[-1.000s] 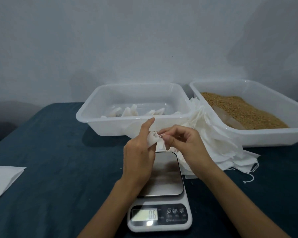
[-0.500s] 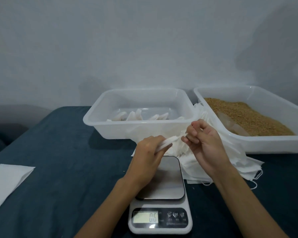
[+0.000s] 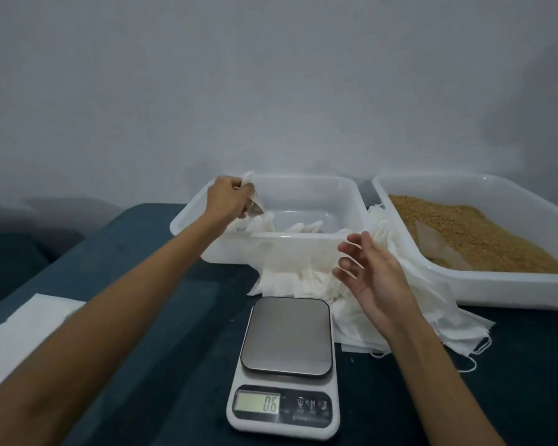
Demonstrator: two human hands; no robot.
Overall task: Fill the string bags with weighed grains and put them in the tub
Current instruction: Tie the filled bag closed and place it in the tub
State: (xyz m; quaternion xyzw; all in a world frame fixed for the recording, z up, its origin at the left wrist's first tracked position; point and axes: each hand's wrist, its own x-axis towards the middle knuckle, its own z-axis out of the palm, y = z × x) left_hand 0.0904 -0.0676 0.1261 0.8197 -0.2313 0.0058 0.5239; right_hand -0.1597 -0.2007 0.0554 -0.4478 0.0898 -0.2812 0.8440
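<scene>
My left hand point(image 3: 227, 198) grips a small filled white string bag point(image 3: 251, 194) over the left end of the clear tub point(image 3: 351, 194), which holds several white bags point(image 3: 300, 226). My right hand point(image 3: 372, 273) hovers with fingers spread and empty above a pile of flat white string bags point(image 3: 290, 272) lying between the tubs. A second tub point(image 3: 484, 289) at the right holds brown grain point(image 3: 464, 230) with a clear scoop point(image 3: 438, 247) in it. The kitchen scale point(image 3: 285, 365) stands in front with a bare platform; its display shows digits.
A dark blue cloth point(image 3: 161, 317) covers the table. A white sheet point(image 3: 23, 329) lies at the left edge. A plain grey wall stands close behind both tubs.
My left hand has carried the bag from above the scale up and left to the tub. My right hand has let go and spread its fingers.
</scene>
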